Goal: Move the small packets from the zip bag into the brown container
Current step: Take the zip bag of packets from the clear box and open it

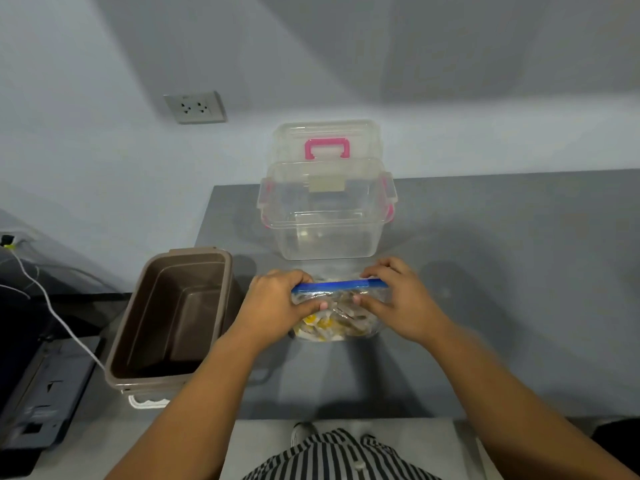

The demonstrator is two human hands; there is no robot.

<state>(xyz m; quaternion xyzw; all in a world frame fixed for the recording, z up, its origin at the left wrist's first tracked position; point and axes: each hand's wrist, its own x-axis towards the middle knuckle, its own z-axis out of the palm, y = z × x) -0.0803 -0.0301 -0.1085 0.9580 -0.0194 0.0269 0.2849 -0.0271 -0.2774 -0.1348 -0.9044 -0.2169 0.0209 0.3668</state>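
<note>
Pinching the zip bag [339, 320] at both ends of its blue seal strip [341, 285]: left hand [273, 299] and right hand [398, 299], each grip clamped on plastic. Seal running left-right on the surface [502, 271], small packets [329, 325] inside. Just left, nearer the left hand: open brown container [173, 258]. Beyond: clear storage box [325, 216].

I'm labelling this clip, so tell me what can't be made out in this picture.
Head view only.
- Packets: count and print, blurred through the crinkled zip bag and partly covered by the left hand and right hand.
- Seal: open or shut, its ends under fingers.
- Brown container: near floor, in deep shadow.
</note>
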